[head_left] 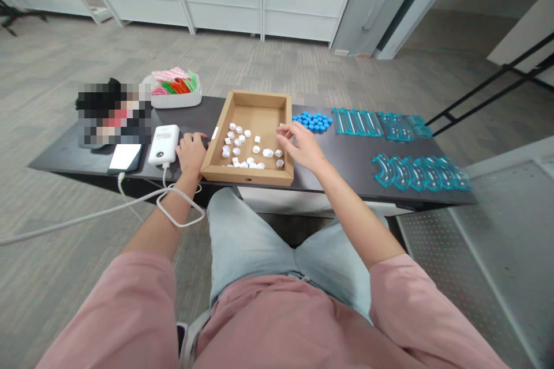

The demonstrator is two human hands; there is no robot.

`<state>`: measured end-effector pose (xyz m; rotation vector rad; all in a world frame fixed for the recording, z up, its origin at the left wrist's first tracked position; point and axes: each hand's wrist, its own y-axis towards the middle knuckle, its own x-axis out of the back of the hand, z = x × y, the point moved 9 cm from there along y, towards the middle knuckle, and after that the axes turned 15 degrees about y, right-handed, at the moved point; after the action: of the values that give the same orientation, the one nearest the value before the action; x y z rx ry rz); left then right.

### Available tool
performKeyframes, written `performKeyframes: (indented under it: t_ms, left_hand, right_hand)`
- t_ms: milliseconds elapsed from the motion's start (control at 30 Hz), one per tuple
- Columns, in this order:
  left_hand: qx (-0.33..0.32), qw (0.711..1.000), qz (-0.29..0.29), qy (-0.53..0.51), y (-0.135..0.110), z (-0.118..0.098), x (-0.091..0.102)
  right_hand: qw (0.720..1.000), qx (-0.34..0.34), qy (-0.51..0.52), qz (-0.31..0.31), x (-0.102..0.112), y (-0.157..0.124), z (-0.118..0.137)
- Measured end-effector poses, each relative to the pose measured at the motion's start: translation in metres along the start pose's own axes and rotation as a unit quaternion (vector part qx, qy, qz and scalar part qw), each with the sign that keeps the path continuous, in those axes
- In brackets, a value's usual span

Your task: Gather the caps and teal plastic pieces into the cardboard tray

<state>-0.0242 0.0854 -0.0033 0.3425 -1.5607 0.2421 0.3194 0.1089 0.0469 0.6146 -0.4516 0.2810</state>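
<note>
My left hand (191, 153) lies on the dark tabletop, against the outer left side of a shallow cardboard box (249, 174). Its fingers are loosely spread; something dark beside the fingertips is too small to name. Over the box's right wall reaches my right hand (300, 144), fingers curved and apart, above the inside of the box. A white bit shows by its fingertips, but I see no firm grip on it. Several small white faceted pieces (256, 150) are scattered on the box floor, mostly toward the left and near side.
Right of the box are a cluster of blue pieces (314, 121), straight teal-ended clear tubes (357, 122) and curved ones (419, 173). On the left are a white power bank (164, 144) with cable, a phone (125, 157) and a white tub (176, 100) of colourful strips.
</note>
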Motion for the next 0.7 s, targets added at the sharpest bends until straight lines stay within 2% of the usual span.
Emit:
performKeyframes:
  t_ms: [67,167,233,300,400,567,700]
  left_hand:
    - [-0.001,1.000,-0.003,0.003,0.001,0.001,-0.001]
    - [-0.002,1.000,-0.009,0.005,0.002,0.001,-0.003]
    - [-0.002,1.000,-0.009,0.006,0.003,0.002,-0.004]
    - [-0.001,1.000,-0.008,0.011,0.003,0.001,-0.003]
    - [0.000,1.000,-0.004,0.020,0.002,0.000,-0.002]
    - [-0.002,0.999,-0.002,0.034,0.000,0.000,-0.001]
    - [0.000,0.999,-0.008,0.041,-0.001,-0.001,0.002]
  right_hand:
    - [0.998,-0.037,-0.022,-0.039,0.015,-0.004,-0.029]
    - [0.980,-0.131,-0.126,-0.081,0.047,-0.019,-0.080]
    - [0.959,-0.175,-0.210,-0.074,0.065,-0.026,-0.106]
    - [0.944,-0.186,-0.267,-0.052,0.074,-0.024,-0.122]
    - [0.936,-0.186,-0.298,-0.010,0.078,-0.009,-0.141]
    - [0.926,-0.221,-0.303,0.036,0.075,0.017,-0.170]
    - [0.930,-0.229,-0.286,0.034,0.070,0.019,-0.173]
